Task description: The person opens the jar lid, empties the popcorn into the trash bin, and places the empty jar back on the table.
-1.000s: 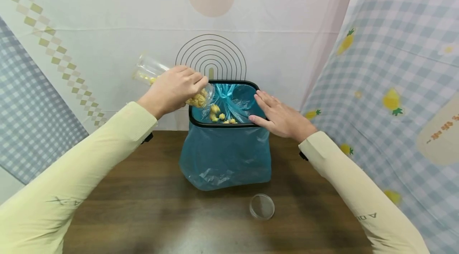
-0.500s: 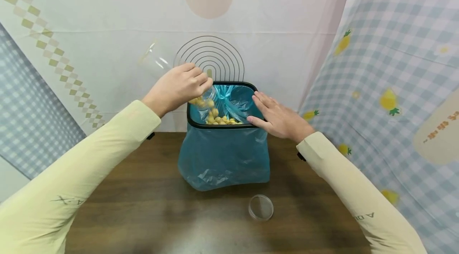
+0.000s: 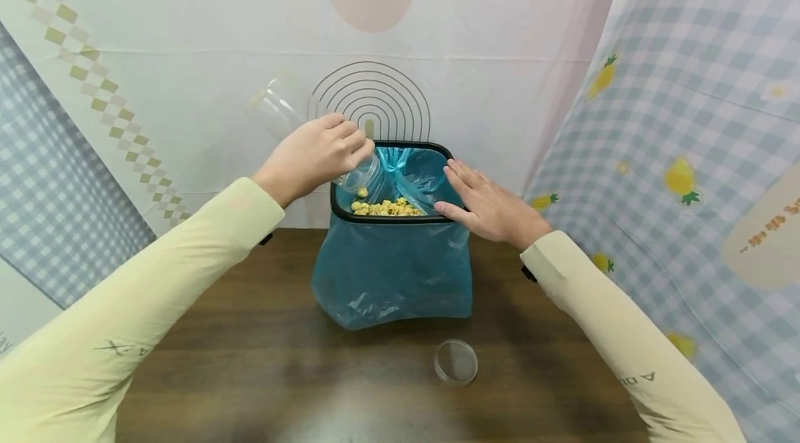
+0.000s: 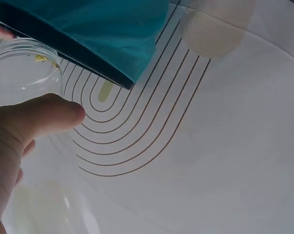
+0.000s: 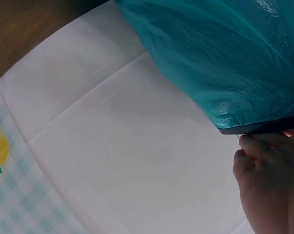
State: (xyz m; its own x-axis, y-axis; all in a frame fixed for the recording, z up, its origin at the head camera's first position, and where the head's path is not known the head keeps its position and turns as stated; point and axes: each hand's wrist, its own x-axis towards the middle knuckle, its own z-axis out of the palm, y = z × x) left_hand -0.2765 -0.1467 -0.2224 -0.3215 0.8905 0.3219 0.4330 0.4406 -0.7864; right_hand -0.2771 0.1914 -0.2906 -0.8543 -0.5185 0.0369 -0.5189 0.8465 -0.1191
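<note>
My left hand (image 3: pixel 319 155) grips a clear jar (image 3: pixel 275 106), tilted with its mouth down over the left side of a trash bin. The jar's mouth shows in the left wrist view, with a few yellow crumbs at its rim (image 4: pixel 27 45). Yellow popcorn (image 3: pixel 387 207) lies inside the bin, and one piece is just below the jar's mouth. A blue plastic bag (image 3: pixel 394 269) lines the bin and hangs over its outside, under a black rim (image 3: pixel 394 219). My right hand (image 3: pixel 494 207) rests on the rim's right side, fingers straight; the right wrist view shows it against the rim.
A round clear lid (image 3: pixel 457 362) lies on the dark wooden table (image 3: pixel 262 360) in front of the bin. Behind stands a white patterned cloth (image 3: pixel 500 26). A blue checked cloth (image 3: pixel 719 96) hangs at the right.
Popcorn has poured from the jar into the bin; the jar now looks nearly empty and its base is raised slightly. The right hand has kept its place on the rim.
</note>
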